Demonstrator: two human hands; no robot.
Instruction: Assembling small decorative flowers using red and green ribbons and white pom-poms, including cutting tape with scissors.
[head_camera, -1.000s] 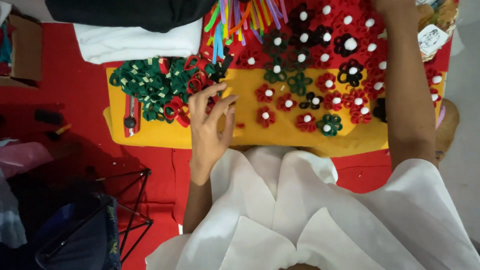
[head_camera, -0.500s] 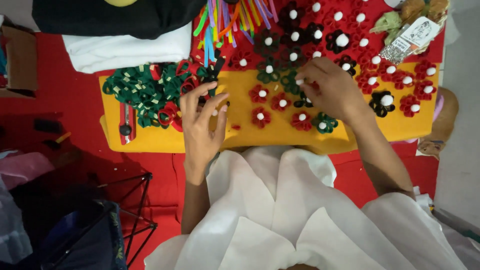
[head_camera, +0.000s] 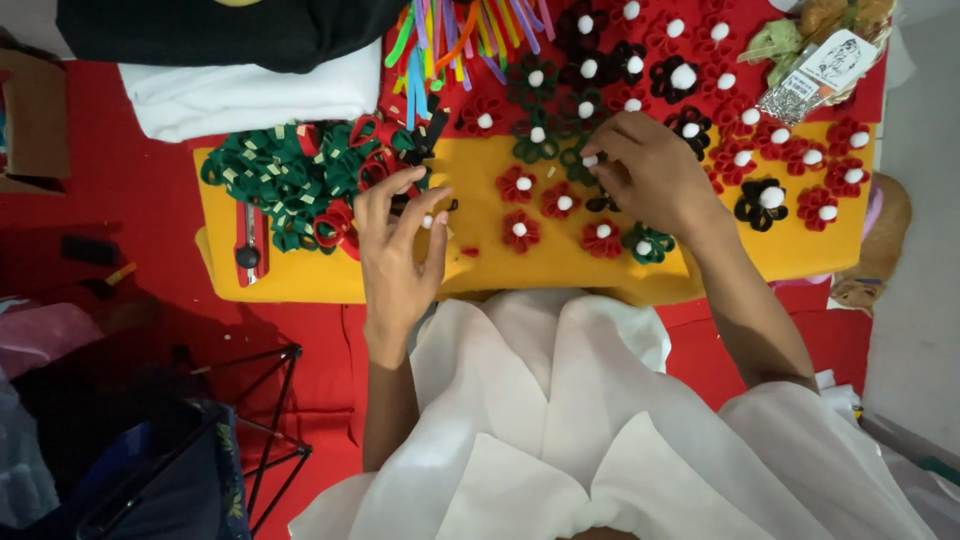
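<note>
Left hand (head_camera: 395, 250) centre frame, fingers spread, white bead (head_camera: 428, 221) at fingertips. Right hand (head_camera: 650, 170) upper right, grip pinching white bead (head_camera: 590, 160) over yellow mat (head_camera: 560, 265).

The right hand (head_camera: 650, 170) covers a green flower (head_camera: 578, 165), so what its fingertips pinch cannot be told. The left hand (head_camera: 395, 245) hides part of the pile of red and green loops (head_camera: 300, 180); the small white bead (head_camera: 428, 221) at its fingertips is too small to judge. The top edge cuts off the coloured strips (head_camera: 450, 30), the black cloth (head_camera: 230, 30) and the foil packet (head_camera: 815, 70).
</note>
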